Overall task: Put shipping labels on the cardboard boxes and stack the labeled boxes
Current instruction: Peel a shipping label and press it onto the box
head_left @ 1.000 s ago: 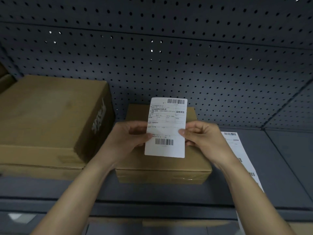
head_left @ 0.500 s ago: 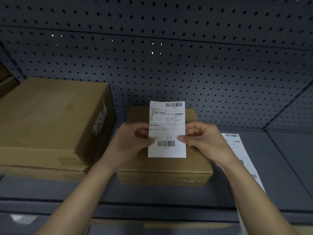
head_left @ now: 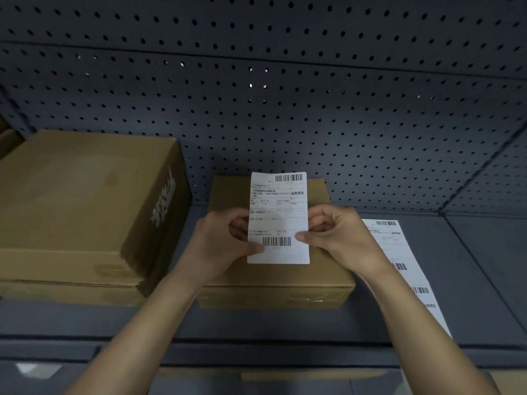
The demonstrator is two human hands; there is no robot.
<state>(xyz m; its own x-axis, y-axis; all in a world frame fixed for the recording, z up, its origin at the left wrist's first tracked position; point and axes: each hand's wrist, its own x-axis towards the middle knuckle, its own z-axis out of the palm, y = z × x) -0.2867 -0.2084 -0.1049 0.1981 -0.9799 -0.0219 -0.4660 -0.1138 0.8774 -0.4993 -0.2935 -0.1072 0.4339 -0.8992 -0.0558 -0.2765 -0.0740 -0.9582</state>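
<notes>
Held label (head_left: 278, 218) just above box (head_left: 285, 277), pinched at its side edges by left grip (head_left: 219, 240) and right grip (head_left: 339, 238), seemingly not yet stuck down, with spare labels (head_left: 399, 252) right of box, bare-topped big box (head_left: 79, 201) left of box, and stacking left to do.

Cardboard boxes, whole in view: two, being the large box (head_left: 79, 201) at left and the small box (head_left: 273, 276) in the centre
Box edge (head_left: 8, 141), far left, cut off by the frame: one
Hands: two, left hand (head_left: 219, 243) and right hand (head_left: 342, 240)
Loose label (head_left: 278, 218), pinched by both hands: one, bearing two barcodes
Label strip (head_left: 399, 252), right: one, three barcodes showing
</notes>
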